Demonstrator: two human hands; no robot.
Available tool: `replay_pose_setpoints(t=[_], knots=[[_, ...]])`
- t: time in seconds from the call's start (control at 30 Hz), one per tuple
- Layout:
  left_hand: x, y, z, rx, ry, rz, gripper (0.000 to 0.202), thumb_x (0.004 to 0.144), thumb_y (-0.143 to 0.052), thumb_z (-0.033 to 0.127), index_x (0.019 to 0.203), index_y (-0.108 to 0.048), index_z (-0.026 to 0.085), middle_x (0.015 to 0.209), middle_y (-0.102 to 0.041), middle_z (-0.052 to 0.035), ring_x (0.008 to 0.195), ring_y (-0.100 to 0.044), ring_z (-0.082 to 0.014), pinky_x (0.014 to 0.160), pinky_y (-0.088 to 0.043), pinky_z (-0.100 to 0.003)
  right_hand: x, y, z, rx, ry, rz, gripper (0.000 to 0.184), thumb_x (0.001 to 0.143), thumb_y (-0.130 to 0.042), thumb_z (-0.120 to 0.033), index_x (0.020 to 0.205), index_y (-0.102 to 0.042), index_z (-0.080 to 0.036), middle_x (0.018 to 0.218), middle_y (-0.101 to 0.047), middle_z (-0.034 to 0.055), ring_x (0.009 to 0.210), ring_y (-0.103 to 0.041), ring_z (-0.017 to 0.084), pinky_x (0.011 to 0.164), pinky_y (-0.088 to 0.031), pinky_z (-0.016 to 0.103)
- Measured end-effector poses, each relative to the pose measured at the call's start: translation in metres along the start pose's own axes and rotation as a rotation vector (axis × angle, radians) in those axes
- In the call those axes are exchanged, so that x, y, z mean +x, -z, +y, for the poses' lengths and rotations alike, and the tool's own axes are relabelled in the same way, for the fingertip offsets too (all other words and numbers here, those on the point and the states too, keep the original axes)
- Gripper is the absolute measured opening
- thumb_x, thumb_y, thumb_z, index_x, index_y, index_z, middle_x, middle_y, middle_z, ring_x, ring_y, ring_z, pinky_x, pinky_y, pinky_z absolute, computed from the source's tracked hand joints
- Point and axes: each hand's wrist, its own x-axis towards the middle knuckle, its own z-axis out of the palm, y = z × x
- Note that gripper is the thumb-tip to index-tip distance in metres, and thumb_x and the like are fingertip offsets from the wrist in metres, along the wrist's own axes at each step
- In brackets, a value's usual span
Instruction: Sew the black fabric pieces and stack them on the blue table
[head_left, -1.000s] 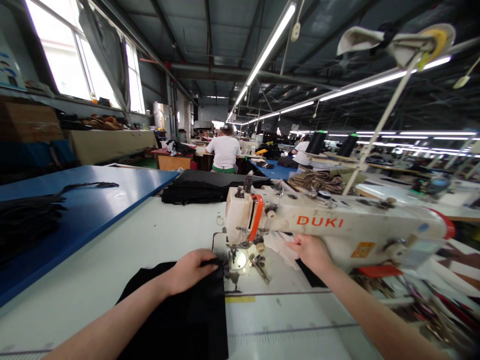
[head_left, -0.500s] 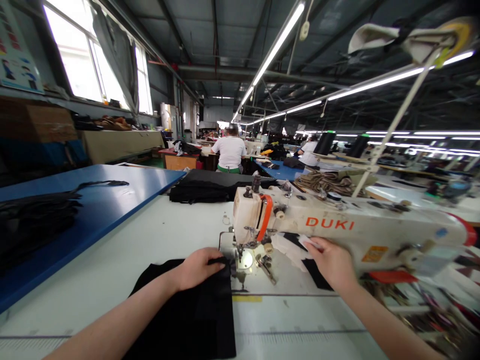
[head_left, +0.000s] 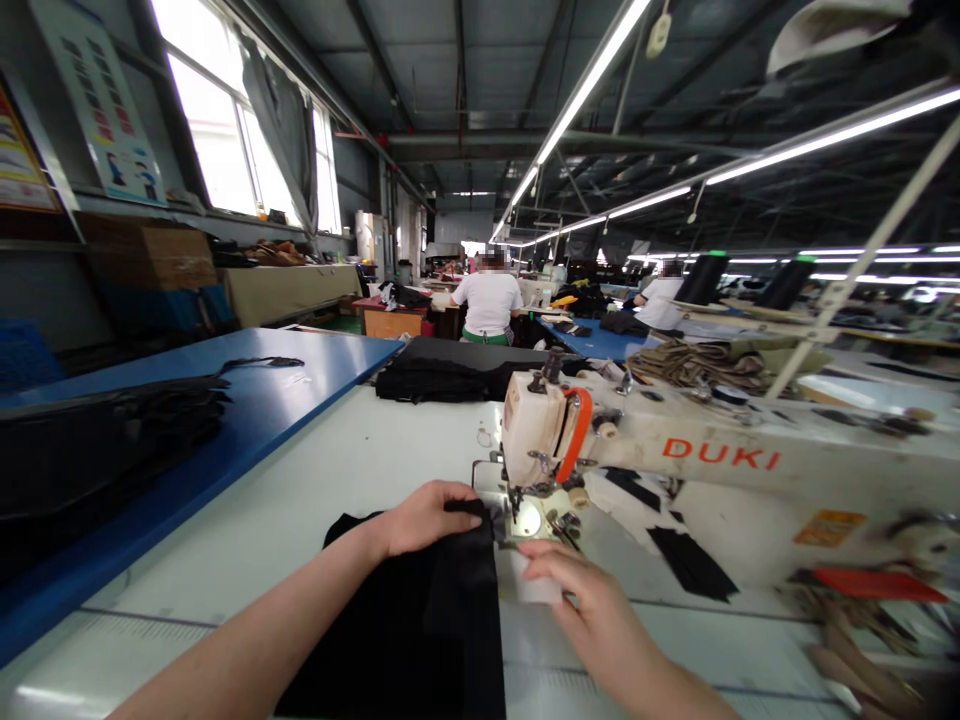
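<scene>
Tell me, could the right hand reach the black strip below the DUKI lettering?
Probably yes: the right hand is near the black strip, and nothing visible stands between them, though it holds a small white piece.

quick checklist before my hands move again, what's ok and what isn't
1. Left hand on the black fabric, near its upper right corner: ok.
2. White piece gripped in the right hand: ok.
3. White piece touching the fabric: cannot tell, blurred where they meet.
4. Bright spot of light beside the sewing machine's head: ok, lit.
5. Needle raised or lowered: cannot tell, too small.
6. Black strip apart from both hands: ok.
</scene>
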Motion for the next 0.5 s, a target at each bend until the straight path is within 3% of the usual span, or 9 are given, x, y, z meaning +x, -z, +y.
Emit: replay_pose_setpoints(t=[0.2,0.33,0.5], knots=[[-0.003,0.003,-0.001,-0.068,0.046,-0.025,0.022,0.078,-0.06,0.034,0.084,-0.065,0.014,0.078,-0.063,0.0004,0.075,-0.056,-0.0161,0.071,-0.044,-0.023,0.021,-0.018,0.013,-0.086,0.069,-0.09,0.041,0.076,-0.039,0.002,0.092,-0.066,-0.023,0.124,-0.056,0.0066,0.11,-0.055,0.018,0.092,-0.045,0.033],[-0.002,0.001,-0.004,-0.035,0.055,-0.027,0.018,0.076,-0.062,0.031,0.083,-0.067,0.015,0.079,-0.063,0.0005,0.077,-0.057,-0.0171,0.072,-0.043,-0.023,0.02,-0.015,0.022,-0.159,0.076,-0.097,0.038,0.084,-0.038,-0.005,0.098,-0.069,-0.024,0.129,-0.054,0.0077,0.116,-0.052,0.021,0.096,-0.043,0.039],[-0.001,0.003,-0.003,-0.016,0.062,-0.039,0.018,0.077,-0.06,0.03,0.085,-0.067,0.015,0.08,-0.065,0.0006,0.077,-0.058,-0.0177,0.071,-0.043,-0.023,0.013,-0.006,0.033,-0.216,0.072,-0.116,0.044,0.084,-0.036,-0.004,0.109,-0.066,-0.025,0.132,-0.051,0.0072,0.122,-0.046,0.021,0.099,-0.041,0.041]])
